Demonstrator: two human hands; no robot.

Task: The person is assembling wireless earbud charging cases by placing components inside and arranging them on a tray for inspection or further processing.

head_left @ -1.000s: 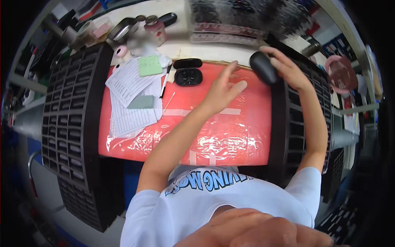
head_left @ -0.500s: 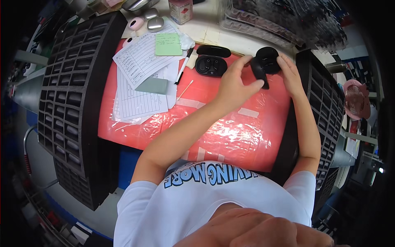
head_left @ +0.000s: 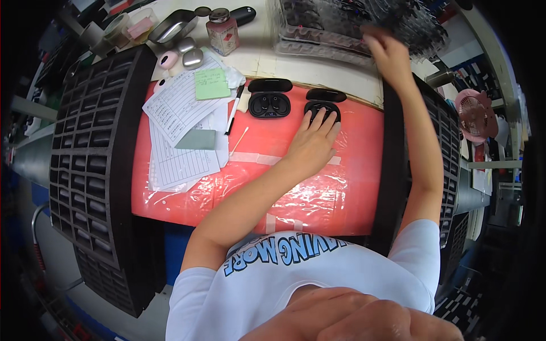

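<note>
Two black earbud charging cases stand side by side with lids raised on the red work mat (head_left: 364, 170). In the left earbud case (head_left: 269, 105), two earbuds sit in their wells. My left hand (head_left: 311, 139) lies over the right earbud case (head_left: 325, 95) with its fingers stretched out, touching the inside and hiding most of it. My right hand (head_left: 391, 61) reaches to the clear plastic trays (head_left: 324, 48) at the back right, which hold many small dark parts. Its fingertips are smeared by motion, so any thing in them cannot be made out.
Paper forms (head_left: 185, 162), a green sticky pad (head_left: 212, 84), a marker (head_left: 234, 111) and a cotton swab (head_left: 239, 140) lie left of the cases. Black compartment racks (head_left: 85, 165) flank the mat. A glass jar (head_left: 222, 34) and a metal tray (head_left: 172, 27) stand behind.
The black case both hands held up now stands on the mat beside the other one. My left hand rests on it; my right hand has moved away to the back trays. The view has shifted slightly.
</note>
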